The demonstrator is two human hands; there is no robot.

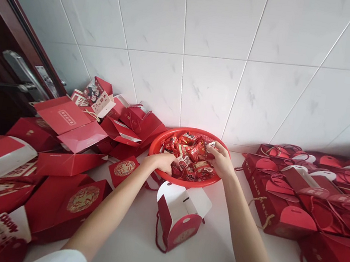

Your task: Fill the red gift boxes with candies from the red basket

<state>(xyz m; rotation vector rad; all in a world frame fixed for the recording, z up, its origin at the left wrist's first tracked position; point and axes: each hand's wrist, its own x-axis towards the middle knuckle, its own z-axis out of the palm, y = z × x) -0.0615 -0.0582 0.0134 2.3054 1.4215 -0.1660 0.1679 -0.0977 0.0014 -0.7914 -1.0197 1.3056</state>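
Both of my hands are in a red plastic basket (156, 143) filled with wrapped candies (188, 153) in red and white wrappers. My left hand (167, 163) reaches over the near left rim, its fingers down among the candies and mostly hidden. On the right side, my right hand (219, 159) has its thumb and fingers closed on a candy with a white and red wrapper (212, 145). Just in front of the basket stands a small red gift box (183, 231) with its flaps open, its white inside showing and a dark red cord handle hanging down.
Opened and folded red boxes (77, 132) are heaped at the left, near a dark door with a metal handle (25, 72). Rows of closed red boxes (283, 203) with cords fill the right. A tiled wall (218, 31) rises behind the white tabletop (207, 261).
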